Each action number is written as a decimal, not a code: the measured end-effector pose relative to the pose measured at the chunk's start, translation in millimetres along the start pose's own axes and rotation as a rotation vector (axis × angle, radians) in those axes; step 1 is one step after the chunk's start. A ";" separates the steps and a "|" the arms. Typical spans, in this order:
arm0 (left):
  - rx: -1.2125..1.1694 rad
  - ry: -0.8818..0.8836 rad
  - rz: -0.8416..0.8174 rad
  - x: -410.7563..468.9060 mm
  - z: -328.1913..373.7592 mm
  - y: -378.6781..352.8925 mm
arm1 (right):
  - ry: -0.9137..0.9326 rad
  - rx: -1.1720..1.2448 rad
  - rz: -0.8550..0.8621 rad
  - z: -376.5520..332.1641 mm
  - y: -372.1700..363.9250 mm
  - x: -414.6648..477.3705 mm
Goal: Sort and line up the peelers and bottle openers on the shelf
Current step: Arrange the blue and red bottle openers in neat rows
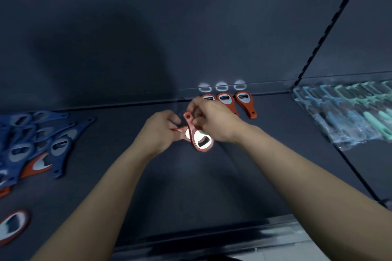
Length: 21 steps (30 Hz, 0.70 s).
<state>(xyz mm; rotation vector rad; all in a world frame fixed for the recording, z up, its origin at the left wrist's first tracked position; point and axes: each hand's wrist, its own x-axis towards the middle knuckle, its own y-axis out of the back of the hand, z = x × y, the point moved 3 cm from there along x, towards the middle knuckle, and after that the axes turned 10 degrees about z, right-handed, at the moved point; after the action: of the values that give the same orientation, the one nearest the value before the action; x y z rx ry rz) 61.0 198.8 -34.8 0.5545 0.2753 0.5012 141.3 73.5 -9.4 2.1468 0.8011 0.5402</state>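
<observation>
Red bottle opener [200,136] sits pinched in right hand [214,122] fingers above the shelf [275,154], left hand [160,131] clamped on another, so slide it beside the red row [228,101].

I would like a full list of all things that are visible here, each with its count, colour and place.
Lined-up bottle openers: three, red, in a row at the back of the shelf, heads to the rear; the leftmost is partly hidden by the right hand.
Held bottle openers: at least two, red, overlapping, mid-shelf in the hands.
Bottle opener pile: count unclear, mostly blue with a few red, unsorted at the left.
Single bottle opener: one, red, lower left edge, apart from the pile.
Peelers: count unclear, teal and blue, in clear wrapping, in rows at the right.
Shelf: one, dark grey, under everything.
Left hand: one, gripping a held opener.
Right hand: one, gripping the upper held opener.
</observation>
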 end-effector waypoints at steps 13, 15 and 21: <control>0.235 -0.192 0.201 -26.0 -21.4 20.0 | 0.020 0.144 -0.079 -14.8 -36.1 16.9; 0.291 -0.228 0.180 -26.7 -19.2 19.2 | 0.005 0.133 0.027 -11.6 -29.1 17.3; 0.443 -0.234 0.162 -22.2 -10.2 11.0 | -0.025 -0.086 0.148 8.2 1.0 11.4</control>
<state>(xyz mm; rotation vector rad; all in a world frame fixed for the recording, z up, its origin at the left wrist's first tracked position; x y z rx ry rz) 34.3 199.8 -34.4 1.0649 0.1157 0.5283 154.7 76.7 -12.3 2.1394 0.5984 0.6116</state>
